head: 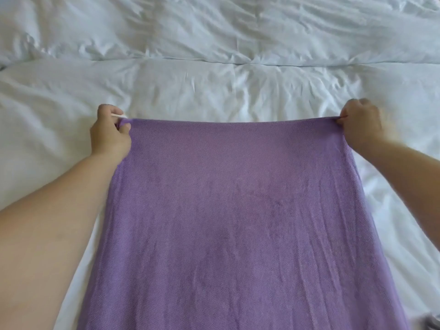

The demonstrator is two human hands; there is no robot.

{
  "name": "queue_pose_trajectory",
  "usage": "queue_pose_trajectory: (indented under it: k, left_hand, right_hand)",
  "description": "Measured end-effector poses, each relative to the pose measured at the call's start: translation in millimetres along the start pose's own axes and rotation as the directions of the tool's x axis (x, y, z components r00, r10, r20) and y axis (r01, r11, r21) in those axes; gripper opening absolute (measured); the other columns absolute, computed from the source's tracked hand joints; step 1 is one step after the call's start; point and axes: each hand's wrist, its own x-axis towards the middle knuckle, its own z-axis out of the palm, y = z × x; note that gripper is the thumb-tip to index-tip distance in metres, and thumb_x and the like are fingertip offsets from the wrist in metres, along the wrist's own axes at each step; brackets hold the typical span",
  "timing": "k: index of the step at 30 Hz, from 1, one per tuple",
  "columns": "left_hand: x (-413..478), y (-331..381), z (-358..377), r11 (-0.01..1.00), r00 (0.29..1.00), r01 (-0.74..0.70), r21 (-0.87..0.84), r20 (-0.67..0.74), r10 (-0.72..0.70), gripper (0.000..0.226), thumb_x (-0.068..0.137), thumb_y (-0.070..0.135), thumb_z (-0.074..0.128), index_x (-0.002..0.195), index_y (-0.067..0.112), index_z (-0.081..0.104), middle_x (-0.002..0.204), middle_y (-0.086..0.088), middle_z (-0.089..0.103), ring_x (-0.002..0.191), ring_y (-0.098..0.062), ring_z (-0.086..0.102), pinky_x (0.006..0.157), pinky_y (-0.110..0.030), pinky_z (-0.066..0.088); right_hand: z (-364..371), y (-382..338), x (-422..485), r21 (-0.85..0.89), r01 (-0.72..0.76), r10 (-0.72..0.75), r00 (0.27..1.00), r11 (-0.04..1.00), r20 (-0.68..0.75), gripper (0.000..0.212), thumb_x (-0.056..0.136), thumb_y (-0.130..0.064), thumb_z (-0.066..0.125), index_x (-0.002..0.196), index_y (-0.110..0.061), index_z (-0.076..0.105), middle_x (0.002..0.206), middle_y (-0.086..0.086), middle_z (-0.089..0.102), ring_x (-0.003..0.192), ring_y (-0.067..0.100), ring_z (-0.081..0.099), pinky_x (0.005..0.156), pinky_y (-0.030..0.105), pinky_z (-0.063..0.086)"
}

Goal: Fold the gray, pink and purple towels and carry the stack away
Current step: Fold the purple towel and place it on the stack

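Observation:
A purple towel (228, 210) is stretched out flat in front of me over the white bed, running from the middle of the view down past the bottom edge. My left hand (110, 132) pinches its far left corner, where a small white tag shows. My right hand (364, 123) pinches the far right corner. The far edge is pulled taut between both hands. The gray and pink towels are not in view.
A white rumpled duvet (214, 55) covers the bed on all sides of the towel. A seam in the bedding runs across the view beyond my hands. A small dark object (433, 323) peeks in at the bottom right corner.

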Motion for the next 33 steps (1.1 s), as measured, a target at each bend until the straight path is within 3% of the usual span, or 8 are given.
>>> queue_pose_trajectory:
  k: [5,7,12,16,23,25,29,33]
  left_hand:
    - [-24.4,19.8,11.5,0.952,0.98,-0.145,0.271,-0.095,0.177,0.043,0.088,0.004,0.05,0.13,0.007,0.046,0.139,-0.013,0.047,0.123,-0.034,0.046,0.102,-0.037,0.032]
    - [-56.7,39.2,23.7,0.886,0.928,-0.297,0.355,-0.111,0.356,0.041,0.091,0.016,0.05,0.131,0.009,0.049,0.148,-0.013,0.039,0.13,-0.035,0.041,0.107,-0.04,0.025]
    - [-146.0,43.4,66.9,0.61,0.704,-0.705,0.362,0.46,0.541,0.055,0.098,0.051,0.024,0.149,0.031,0.027,0.159,0.001,0.02,0.146,-0.025,0.02,0.117,-0.048,0.008]
    - [-116.7,-4.5,56.2,0.641,0.823,-0.559,0.526,0.448,0.351,0.061,0.092,0.065,0.002,0.148,0.041,0.001,0.158,0.011,-0.001,0.148,-0.018,0.002,0.117,-0.046,-0.007]
    - [-86.8,-19.0,15.5,0.684,0.964,-0.231,0.692,0.257,0.067,0.066,0.095,0.058,0.013,0.152,0.026,0.015,0.161,0.001,0.005,0.148,-0.023,-0.001,0.117,-0.051,-0.004]
    - [-104.7,-2.0,13.0,0.713,0.954,-0.297,0.635,0.228,0.195,0.064,0.097,0.051,0.019,0.151,0.017,0.022,0.16,-0.007,0.013,0.148,-0.027,0.006,0.117,-0.052,-0.001]
    - [-197.1,17.8,30.4,0.592,0.688,-0.715,0.372,0.527,0.5,0.059,0.099,0.051,0.018,0.152,0.024,0.018,0.16,0.001,0.013,0.148,-0.022,0.011,0.119,-0.05,0.006]
    - [-213.7,-26.9,6.1,0.678,0.811,-0.552,0.485,0.503,0.3,0.063,0.095,0.053,0.018,0.15,0.024,0.025,0.158,0.004,0.02,0.146,-0.019,0.02,0.118,-0.044,0.014]
  right_hand:
    - [13.4,-21.6,-22.1,-0.123,0.046,-0.057,0.995,0.991,-0.086,0.038,0.082,-0.003,0.054,0.119,-0.008,0.05,0.118,0.022,0.049,0.108,0.041,0.046,0.088,0.049,0.039]
    - [19.1,-54.6,-49.5,0.05,0.087,-0.074,0.972,0.995,-0.223,0.047,0.083,-0.009,0.049,0.13,-0.013,0.046,0.129,0.018,0.046,0.117,0.039,0.042,0.097,0.048,0.033]
    - [63.4,-125.9,-134.6,0.251,0.289,-0.311,0.949,0.924,0.053,0.061,0.096,-0.055,0.026,0.15,-0.027,0.02,0.158,-0.009,0.016,0.147,0.014,0.005,0.117,0.033,0.002]
    - [83.2,-59.9,-115.7,0.056,0.229,-0.235,0.964,0.972,0.125,0.07,0.09,-0.069,0.007,0.15,-0.033,0.009,0.159,-0.013,0.007,0.147,0.011,0.0,0.118,0.035,-0.002]
    - [49.0,0.2,-105.2,-0.063,-0.099,0.104,0.991,0.993,0.081,0.073,0.09,-0.06,0.005,0.152,-0.021,0.013,0.16,-0.006,0.005,0.147,0.015,-0.005,0.119,0.041,-0.003]
    - [36.9,-37.4,-123.2,0.0,-0.047,0.047,0.999,0.999,0.024,0.069,0.093,-0.053,0.014,0.151,-0.015,0.017,0.16,-0.002,0.009,0.147,0.018,-0.003,0.119,0.039,-0.003]
    - [53.9,-119.7,-208.6,0.194,0.204,-0.235,0.96,0.96,0.151,0.065,0.094,-0.053,0.021,0.151,-0.021,0.018,0.158,-0.008,0.007,0.147,0.017,0.001,0.118,0.032,-0.003]
    - [64.9,-81.3,-251.8,0.016,0.224,-0.222,0.946,0.974,0.236,0.065,0.094,-0.057,0.023,0.151,-0.028,0.017,0.157,-0.013,0.01,0.146,0.012,0.006,0.118,0.032,0.001]
